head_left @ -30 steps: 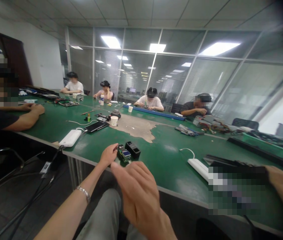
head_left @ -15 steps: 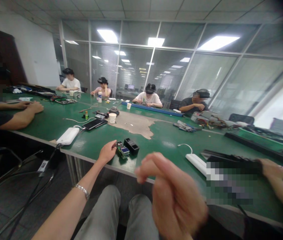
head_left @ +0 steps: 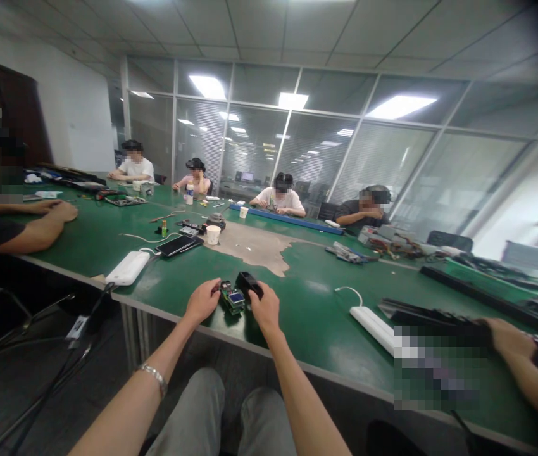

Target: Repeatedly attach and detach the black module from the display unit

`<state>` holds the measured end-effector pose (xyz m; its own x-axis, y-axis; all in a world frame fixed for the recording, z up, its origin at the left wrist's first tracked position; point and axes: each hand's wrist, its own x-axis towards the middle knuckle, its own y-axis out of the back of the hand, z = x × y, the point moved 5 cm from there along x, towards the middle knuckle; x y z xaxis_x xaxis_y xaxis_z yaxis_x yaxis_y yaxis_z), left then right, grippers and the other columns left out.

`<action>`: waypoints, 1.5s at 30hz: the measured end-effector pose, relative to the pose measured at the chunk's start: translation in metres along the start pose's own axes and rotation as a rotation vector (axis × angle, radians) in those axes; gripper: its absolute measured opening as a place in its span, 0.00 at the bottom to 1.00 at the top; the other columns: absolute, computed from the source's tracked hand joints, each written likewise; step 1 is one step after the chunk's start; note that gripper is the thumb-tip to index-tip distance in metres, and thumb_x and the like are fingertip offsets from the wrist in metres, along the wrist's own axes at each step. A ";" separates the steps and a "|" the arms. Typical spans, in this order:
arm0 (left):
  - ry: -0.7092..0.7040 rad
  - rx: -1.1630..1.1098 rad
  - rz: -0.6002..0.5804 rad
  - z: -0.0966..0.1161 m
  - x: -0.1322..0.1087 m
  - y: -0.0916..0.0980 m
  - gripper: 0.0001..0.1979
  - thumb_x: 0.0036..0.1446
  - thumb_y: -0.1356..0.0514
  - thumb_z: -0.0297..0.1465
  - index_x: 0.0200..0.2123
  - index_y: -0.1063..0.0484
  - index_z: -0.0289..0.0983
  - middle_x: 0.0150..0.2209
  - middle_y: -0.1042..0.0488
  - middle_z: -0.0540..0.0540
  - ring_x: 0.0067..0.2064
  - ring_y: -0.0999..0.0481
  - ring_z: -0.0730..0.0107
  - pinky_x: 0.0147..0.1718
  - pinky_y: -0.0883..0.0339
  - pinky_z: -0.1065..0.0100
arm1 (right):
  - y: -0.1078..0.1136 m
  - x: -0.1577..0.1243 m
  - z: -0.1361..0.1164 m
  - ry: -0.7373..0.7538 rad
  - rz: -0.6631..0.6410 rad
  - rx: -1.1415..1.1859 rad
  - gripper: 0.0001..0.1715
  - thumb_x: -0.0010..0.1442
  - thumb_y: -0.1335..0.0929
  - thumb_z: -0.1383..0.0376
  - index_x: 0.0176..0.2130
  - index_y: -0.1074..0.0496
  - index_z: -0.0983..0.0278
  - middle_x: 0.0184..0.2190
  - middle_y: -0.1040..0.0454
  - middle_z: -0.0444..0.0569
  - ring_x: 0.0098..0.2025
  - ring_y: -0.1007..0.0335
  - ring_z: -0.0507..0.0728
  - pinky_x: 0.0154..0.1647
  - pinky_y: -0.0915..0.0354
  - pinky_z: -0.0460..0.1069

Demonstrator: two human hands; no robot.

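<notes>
A green circuit board (head_left: 231, 299) with a small lit-looking screen lies near the table's front edge. My left hand (head_left: 202, 300) is at its left side, fingers curled in against the board's edge; the fingertips are partly hidden. Right beside the board is a black box-shaped case (head_left: 246, 282), tilted a little. My right hand (head_left: 266, 306) is closed around the case's right end, thumb on the near side and fingers behind.
White power strips lie left (head_left: 127, 268) and right (head_left: 377, 329) on the green table (head_left: 307, 342). Beyond the board are a phone (head_left: 176, 246), a paper cup (head_left: 212, 235) and a brown bare patch (head_left: 254, 247). Several people sit around; a co-worker's hand (head_left: 511, 339) is at right.
My right hand, raised and blurred close to the camera before, has moved forward to the table and taken hold of the black case. My left hand stays beside the board.
</notes>
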<state>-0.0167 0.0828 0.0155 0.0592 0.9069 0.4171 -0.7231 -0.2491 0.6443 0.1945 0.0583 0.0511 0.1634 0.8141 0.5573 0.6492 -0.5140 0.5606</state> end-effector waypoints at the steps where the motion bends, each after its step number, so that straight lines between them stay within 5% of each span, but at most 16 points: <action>1: 0.003 -0.004 0.001 0.000 0.000 0.000 0.22 0.58 0.45 0.27 0.56 0.32 0.37 0.52 0.25 0.44 0.51 0.25 0.64 0.53 0.34 0.66 | 0.005 0.002 -0.005 -0.009 0.034 0.020 0.22 0.57 0.36 0.61 0.49 0.28 0.68 0.46 0.25 0.56 0.49 0.30 0.60 0.54 0.38 0.54; 6: 0.018 -0.025 0.009 0.001 -0.001 0.002 0.22 0.58 0.44 0.27 0.56 0.32 0.38 0.50 0.24 0.45 0.49 0.25 0.65 0.51 0.33 0.66 | 0.021 0.004 -0.036 0.014 0.047 0.115 0.26 0.56 0.34 0.56 0.51 0.29 0.65 0.47 0.25 0.54 0.49 0.29 0.60 0.53 0.37 0.53; 20: 0.012 -0.049 0.002 0.003 -0.001 0.003 0.22 0.58 0.45 0.27 0.56 0.32 0.42 0.49 0.24 0.47 0.49 0.25 0.66 0.50 0.34 0.67 | 0.003 -0.015 -0.069 0.055 -0.057 -0.070 0.32 0.55 0.33 0.58 0.56 0.33 0.69 0.50 0.27 0.60 0.53 0.31 0.64 0.54 0.37 0.55; 34: 0.039 -0.049 0.030 -0.007 0.002 -0.001 0.26 0.58 0.46 0.24 0.60 0.37 0.38 0.53 0.27 0.43 0.50 0.26 0.66 0.53 0.34 0.64 | -0.016 -0.052 -0.041 0.006 -0.081 -0.039 0.48 0.54 0.31 0.52 0.64 0.46 0.73 0.56 0.33 0.65 0.56 0.35 0.68 0.54 0.39 0.57; 39: -0.019 -0.003 0.011 0.000 0.001 0.002 0.21 0.58 0.47 0.24 0.54 0.30 0.40 0.53 0.27 0.45 0.53 0.28 0.65 0.55 0.37 0.64 | -0.017 -0.056 -0.036 -0.032 -0.056 -0.027 0.36 0.57 0.33 0.53 0.58 0.36 0.69 0.52 0.29 0.61 0.52 0.31 0.65 0.52 0.38 0.55; 45: 0.011 -0.024 0.023 -0.003 0.002 -0.001 0.22 0.59 0.47 0.25 0.57 0.33 0.37 0.53 0.27 0.43 0.52 0.27 0.65 0.54 0.36 0.65 | -0.011 -0.053 -0.042 -0.028 -0.062 0.053 0.23 0.56 0.32 0.56 0.50 0.29 0.63 0.43 0.24 0.52 0.44 0.28 0.60 0.45 0.36 0.52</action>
<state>-0.0181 0.0855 0.0141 0.0349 0.9048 0.4245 -0.7407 -0.2617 0.6187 0.1475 0.0093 0.0406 0.1416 0.8518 0.5044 0.6969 -0.4477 0.5603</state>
